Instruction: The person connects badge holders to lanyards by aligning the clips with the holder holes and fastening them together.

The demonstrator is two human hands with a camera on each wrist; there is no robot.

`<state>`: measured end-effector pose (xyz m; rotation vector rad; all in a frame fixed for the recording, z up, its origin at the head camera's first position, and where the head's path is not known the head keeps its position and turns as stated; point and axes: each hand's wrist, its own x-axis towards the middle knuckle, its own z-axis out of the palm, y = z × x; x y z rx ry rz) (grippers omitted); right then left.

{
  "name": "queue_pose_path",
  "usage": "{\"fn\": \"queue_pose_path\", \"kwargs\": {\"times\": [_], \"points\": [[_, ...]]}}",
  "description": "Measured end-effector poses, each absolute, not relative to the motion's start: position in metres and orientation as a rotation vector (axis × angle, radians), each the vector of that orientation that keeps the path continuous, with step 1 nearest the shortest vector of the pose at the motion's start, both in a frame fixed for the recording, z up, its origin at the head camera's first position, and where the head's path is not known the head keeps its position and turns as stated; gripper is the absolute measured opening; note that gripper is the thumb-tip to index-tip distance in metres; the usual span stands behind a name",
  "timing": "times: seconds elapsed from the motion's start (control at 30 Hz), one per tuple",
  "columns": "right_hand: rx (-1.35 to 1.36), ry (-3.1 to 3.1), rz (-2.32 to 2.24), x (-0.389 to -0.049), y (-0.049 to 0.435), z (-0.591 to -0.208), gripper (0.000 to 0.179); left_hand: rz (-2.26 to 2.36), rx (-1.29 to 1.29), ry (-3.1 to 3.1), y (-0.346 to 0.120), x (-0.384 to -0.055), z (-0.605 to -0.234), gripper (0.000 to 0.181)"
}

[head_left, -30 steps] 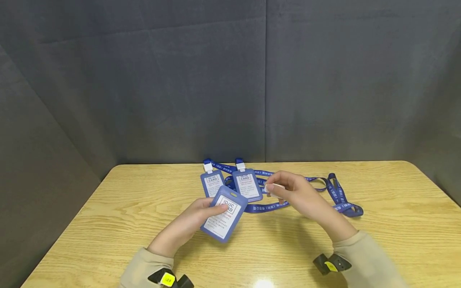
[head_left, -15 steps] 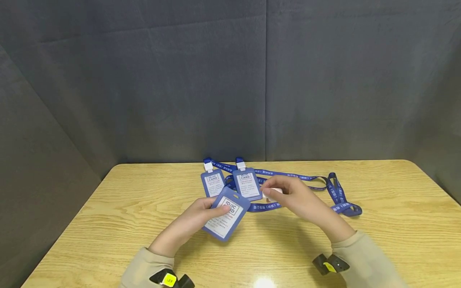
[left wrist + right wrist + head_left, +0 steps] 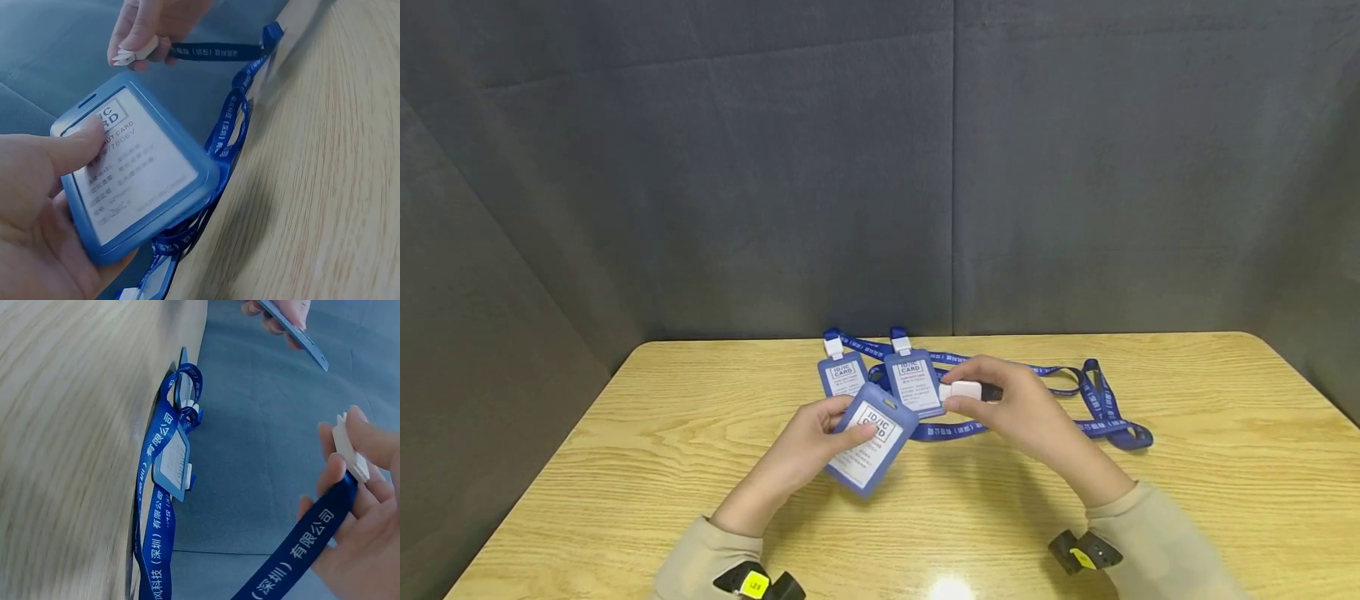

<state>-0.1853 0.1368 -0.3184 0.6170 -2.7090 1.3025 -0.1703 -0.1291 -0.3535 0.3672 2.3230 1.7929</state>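
Observation:
My left hand [image 3: 822,440] grips a blue-framed badge holder [image 3: 880,450], thumb across the printed card, its slot end tilted up and right. To the right, my right hand [image 3: 1017,406] pinches the white plastic clip [image 3: 961,390] of a blue lanyard between thumb and fingers. A short gap separates clip and holder. In the right wrist view the clip [image 3: 350,450] points up, and the printed lanyard strap [image 3: 300,547] runs down from it past the palm. The left wrist view shows the holder's slot [image 3: 87,102] facing the clip.
Two more badge holders lie behind on the wooden table [image 3: 662,467]: one on the left [image 3: 844,373], one in the middle [image 3: 914,383], each with a white clip attached. Blue lanyard loops [image 3: 1101,396] spread to the right. A dark grey curtain [image 3: 805,183] stands behind the table.
In my right hand the white clip has turned into fuller view, and a dark strap end shows behind it. The left hand and its badge holder have shifted only slightly.

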Motion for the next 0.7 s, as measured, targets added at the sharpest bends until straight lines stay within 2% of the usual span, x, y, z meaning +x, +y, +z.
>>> {"fn": "queue_pose_path", "kwargs": {"times": [0.27, 0.43, 0.7], "points": [[0.790, -2.617, 1.241, -0.184, 0.128, -0.326, 0.022, 1.660, 0.389, 2.577, -0.128, -0.168, -0.352, 0.031], [0.826, -2.624, 1.199, -0.183, 0.124, -0.329, 0.022, 1.549, 0.345, 2.701, -0.126, -0.163, -0.347, 0.023], [0.863, -2.653, 1.129, -0.180, 0.121, -0.329, 0.022, 1.455, 0.425, 2.800, -0.124, -0.160, -0.342, 0.015]]}}
